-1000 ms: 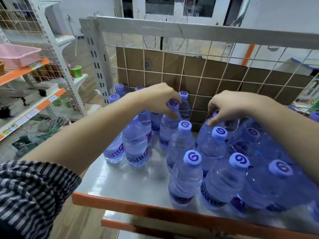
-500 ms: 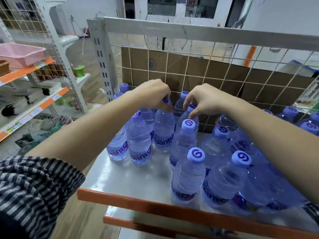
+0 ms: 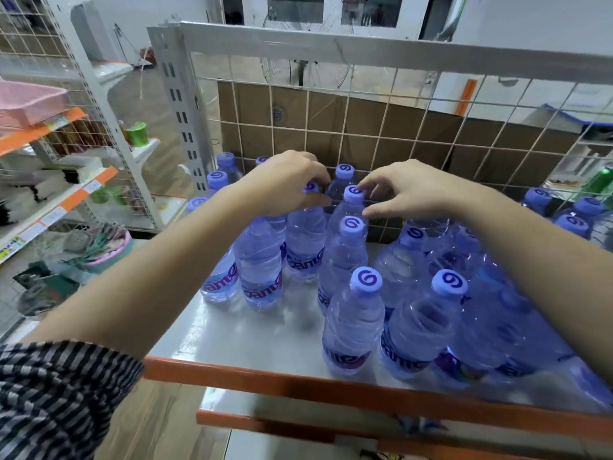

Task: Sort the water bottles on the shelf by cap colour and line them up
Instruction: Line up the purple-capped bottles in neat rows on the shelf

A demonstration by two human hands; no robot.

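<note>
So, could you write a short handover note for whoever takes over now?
Left hand: grip on the lilac cap of a clear plastic water bottle near the back of the grey metal shelf.
Right hand: fingertips at the cap of the neighbouring bottle; grip unclear.
Done: left group stands in rough rows.
To do: crowded bottles on the right, not yet lined up.
All caps seen are lilac.

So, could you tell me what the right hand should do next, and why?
Probably release the clear plastic purple-capped bottle pinched by the right hand and fetch another from the crowded bunch on the right: it already stands in file with those before and behind.
</note>
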